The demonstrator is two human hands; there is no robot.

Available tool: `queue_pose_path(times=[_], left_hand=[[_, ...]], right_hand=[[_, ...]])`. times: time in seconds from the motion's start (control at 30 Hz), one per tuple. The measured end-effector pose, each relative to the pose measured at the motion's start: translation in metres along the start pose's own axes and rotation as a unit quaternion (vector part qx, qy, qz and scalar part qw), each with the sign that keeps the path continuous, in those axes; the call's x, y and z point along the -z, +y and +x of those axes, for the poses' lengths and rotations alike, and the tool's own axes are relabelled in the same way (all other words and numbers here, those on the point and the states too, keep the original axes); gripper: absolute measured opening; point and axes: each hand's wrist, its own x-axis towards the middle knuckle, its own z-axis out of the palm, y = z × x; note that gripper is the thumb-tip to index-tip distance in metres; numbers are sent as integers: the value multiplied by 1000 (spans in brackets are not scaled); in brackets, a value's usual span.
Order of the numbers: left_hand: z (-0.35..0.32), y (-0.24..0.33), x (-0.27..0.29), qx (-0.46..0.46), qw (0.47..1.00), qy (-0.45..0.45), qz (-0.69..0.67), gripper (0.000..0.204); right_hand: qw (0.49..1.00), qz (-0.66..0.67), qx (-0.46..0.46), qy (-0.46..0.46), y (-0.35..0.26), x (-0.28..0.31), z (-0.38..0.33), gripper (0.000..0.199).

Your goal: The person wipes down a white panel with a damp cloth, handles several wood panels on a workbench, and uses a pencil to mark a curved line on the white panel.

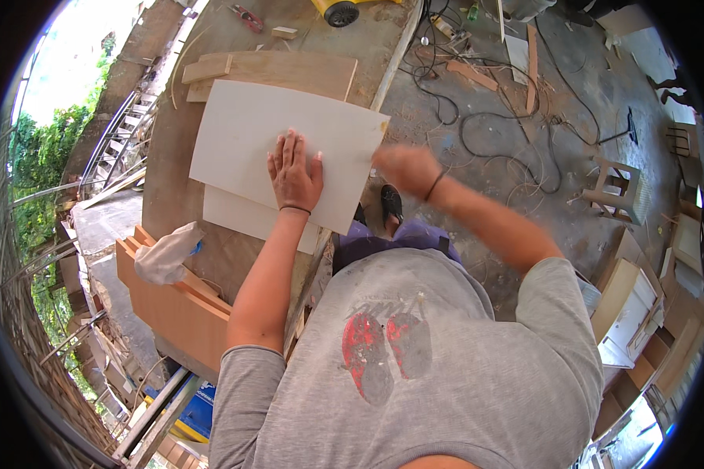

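Note:
A white rectangular board [242, 129] lies on the worktable, overlapping a second pale board [242, 213] beneath it. My left hand [294, 172] rests flat on the upper board, fingers stretched out and holding nothing. At that board's right edge is my right hand [408, 168], curled closed and blurred by motion. Whatever it may hold is hidden. A small brown mark shows at the board's far right corner, close to this hand.
Light wooden planks [289, 70] lie just beyond the boards. A yellow tool [340, 12] sits at the table's far end. Orange-brown panels with a grey cloth [164, 254] on them stand at left. Black cables [465, 129] and scraps cover the floor near a wooden stool [614, 187].

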Motion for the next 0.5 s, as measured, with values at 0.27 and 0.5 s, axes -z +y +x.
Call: queue_pose_path(times=[0.27,0.5], left_hand=[[5,6,1,-4,1000,16,-4,49],[2,4,2,-1,1000,14,-8,49]], right_hand=[[968,-141,-201,-58,54,31,32,13],[997,58,57,0,-11,-7,-8,13]])
